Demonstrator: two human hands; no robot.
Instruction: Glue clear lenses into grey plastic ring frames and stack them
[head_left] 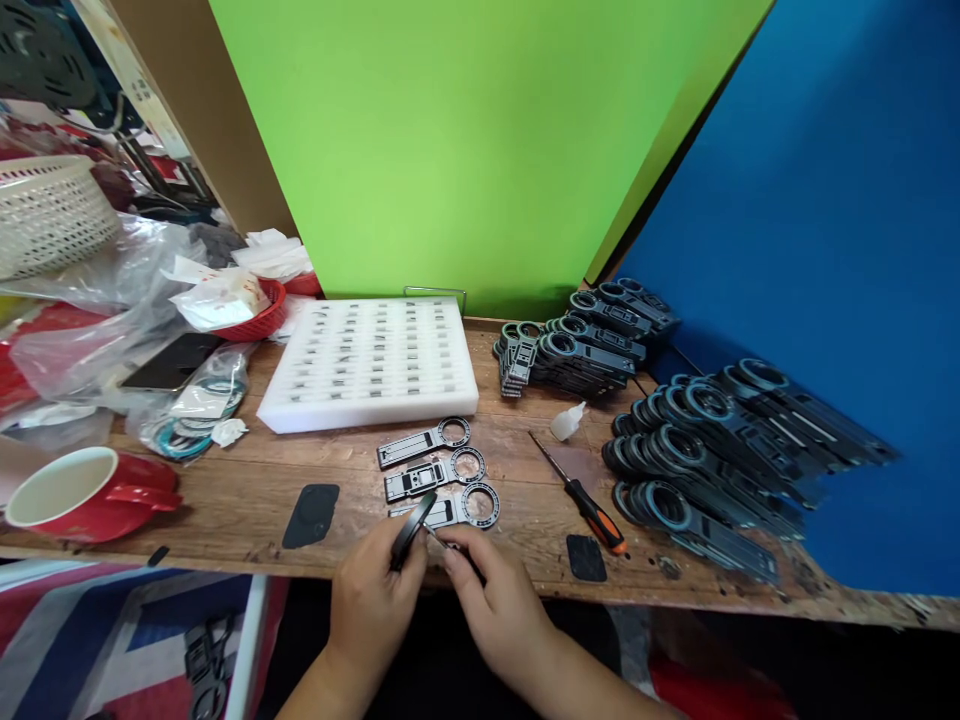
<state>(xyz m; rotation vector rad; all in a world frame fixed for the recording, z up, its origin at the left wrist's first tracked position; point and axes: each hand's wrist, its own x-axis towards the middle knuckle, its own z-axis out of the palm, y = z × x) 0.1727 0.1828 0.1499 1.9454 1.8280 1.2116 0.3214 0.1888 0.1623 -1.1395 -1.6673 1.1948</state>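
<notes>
My left hand (375,580) is closed on a dark ring-ended plastic part (411,532), turned nearly edge-on. Pinched in my right hand (499,605) is a thin pointed metal tool (436,536). Its tip meets or almost meets the part; its exact kind is hidden by my fingers. Just beyond my hands lie three grey and black ring-ended parts: one at the back (420,445), one in the middle (431,478) and one at the front (476,507). The part in my left hand covers some of the front one.
A white foam tray (367,405) holds rows of small metal pieces. To the right are a screwdriver (581,500), a small white bottle (568,421), and stacked ring-ended parts (690,470). At left stand a red mug (97,500), a phone (172,362) and plastic bags. Green and blue panels rise behind.
</notes>
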